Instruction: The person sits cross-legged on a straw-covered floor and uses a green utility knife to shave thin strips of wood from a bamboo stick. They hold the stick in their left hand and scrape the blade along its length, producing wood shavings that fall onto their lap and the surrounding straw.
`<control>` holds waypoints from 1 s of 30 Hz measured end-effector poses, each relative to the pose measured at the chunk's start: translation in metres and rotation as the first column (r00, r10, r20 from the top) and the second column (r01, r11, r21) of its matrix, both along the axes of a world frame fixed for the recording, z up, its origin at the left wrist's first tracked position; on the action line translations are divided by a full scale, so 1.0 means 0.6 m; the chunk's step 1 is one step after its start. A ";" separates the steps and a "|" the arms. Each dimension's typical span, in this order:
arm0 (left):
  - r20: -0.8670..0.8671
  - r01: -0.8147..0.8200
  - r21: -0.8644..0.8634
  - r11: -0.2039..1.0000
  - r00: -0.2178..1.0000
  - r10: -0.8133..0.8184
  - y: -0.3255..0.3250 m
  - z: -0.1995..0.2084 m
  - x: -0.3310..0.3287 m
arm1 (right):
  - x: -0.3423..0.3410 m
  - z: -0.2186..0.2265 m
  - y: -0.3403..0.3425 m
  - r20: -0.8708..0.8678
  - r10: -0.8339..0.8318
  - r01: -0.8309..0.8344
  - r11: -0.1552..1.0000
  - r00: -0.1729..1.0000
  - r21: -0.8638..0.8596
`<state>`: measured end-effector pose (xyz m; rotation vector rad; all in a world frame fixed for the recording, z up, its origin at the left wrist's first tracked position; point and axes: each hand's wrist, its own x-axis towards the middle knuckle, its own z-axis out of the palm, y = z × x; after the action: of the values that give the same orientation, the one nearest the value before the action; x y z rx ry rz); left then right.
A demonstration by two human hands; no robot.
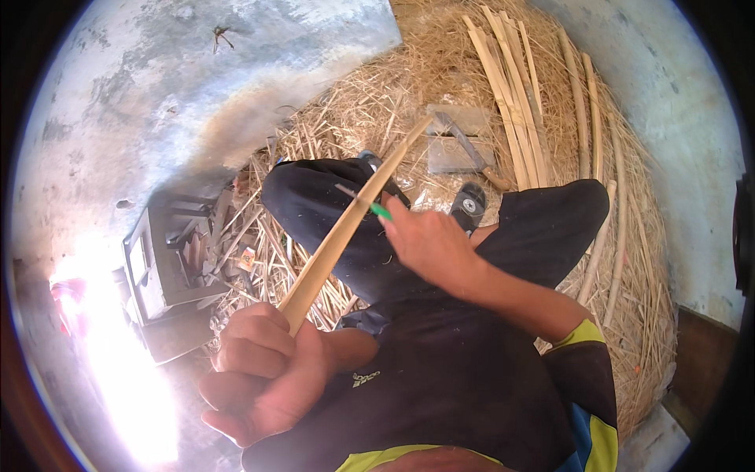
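I see the left hand [267, 370] closed in a fist around the near end of a long bamboo strip [338, 236], which slants up and away to the right, above the dark trousers [314, 204] of the seated wearer, its far end tapering in front of a grey block [460, 160]. The right hand [425, 240] grips the green handle of a small knife [381, 212], its blade crossing the strip about midway and its point showing on the left side; from my view I cannot tell whether the edge bites into the bamboo, nor whether the right fingers touch it. Beyond the knees I make out a machete [465, 144] lying aslant across the block, its wooden handle pointing back toward the wearer, just above a dark sandal [469, 203]. To the right of the machete, a bundle of pale split strips [515, 102] lies on straw-like shavings [425, 39], with longer poles [591, 118] near the wall, while a box-like frame [149, 307] stands over on my left
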<state>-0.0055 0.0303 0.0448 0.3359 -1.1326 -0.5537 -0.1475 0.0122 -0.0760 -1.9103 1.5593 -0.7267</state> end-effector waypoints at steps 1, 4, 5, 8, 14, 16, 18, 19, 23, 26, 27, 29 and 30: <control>0.016 -0.003 -0.022 1.000 1.000 0.004 -0.004 -0.004 0.005 | -0.009 -0.022 -0.008 -0.051 -0.035 0.034 0.999 0.998 -0.009; 0.053 0.029 -0.059 0.998 0.998 -0.026 -0.007 -0.006 0.013 | -0.031 -0.047 -0.032 -0.143 -0.091 0.089 0.996 0.986 -0.020; 0.064 0.047 -0.066 0.997 0.997 -0.042 -0.007 -0.006 0.015 | -0.029 -0.039 -0.027 -0.080 -0.068 0.064 0.997 0.994 -0.048; 0.120 0.079 -0.086 0.993 0.990 -0.068 -0.009 -0.005 0.014 | -0.010 -0.024 -0.009 0.055 -0.012 0.017 0.995 0.998 -0.097; 0.146 0.168 -0.069 0.983 0.977 -0.157 -0.015 -0.002 0.019 | -0.045 -0.086 -0.061 -0.160 -0.127 0.112 0.989 0.979 -0.099; 0.148 0.159 -0.078 0.984 0.978 -0.146 -0.013 -0.004 0.025 | -0.038 -0.061 -0.063 -0.125 -0.067 0.070 0.997 0.990 0.016; 0.157 0.143 -0.082 0.986 0.979 -0.129 -0.012 -0.008 0.028 | -0.022 -0.038 -0.047 -0.096 -0.026 0.022 0.999 0.995 -0.047; 0.169 0.138 -0.081 0.987 0.978 -0.122 -0.011 -0.008 0.028 | -0.019 -0.035 -0.041 -0.082 -0.009 0.003 0.997 0.997 -0.073; 0.138 0.170 -0.093 0.981 0.978 -0.156 -0.018 -0.002 0.013 | -0.076 -0.148 -0.081 -0.272 -0.151 0.153 0.988 0.950 -0.015; 0.158 0.182 -0.090 0.979 0.973 -0.166 -0.017 -0.003 0.019 | -0.055 -0.099 -0.070 -0.199 -0.098 0.103 0.995 0.975 0.016; 0.174 0.199 -0.110 0.974 0.968 -0.179 -0.018 -0.006 0.020 | -0.048 -0.085 -0.067 -0.172 -0.085 0.088 0.996 0.981 0.012; 0.205 0.235 -0.148 0.961 0.958 -0.202 -0.018 -0.011 0.023 | -0.046 -0.109 -0.069 -0.139 -0.122 0.121 0.993 0.983 -0.018; 0.188 0.264 -0.134 0.955 0.953 -0.237 -0.019 -0.012 0.021 | -0.055 -0.131 -0.080 -0.148 -0.160 0.157 0.987 0.976 -0.028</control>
<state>0.0073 0.0189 0.0376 0.1014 -1.3875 -0.6637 -0.1803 -0.0356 -0.1548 -1.9057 1.8202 -0.6769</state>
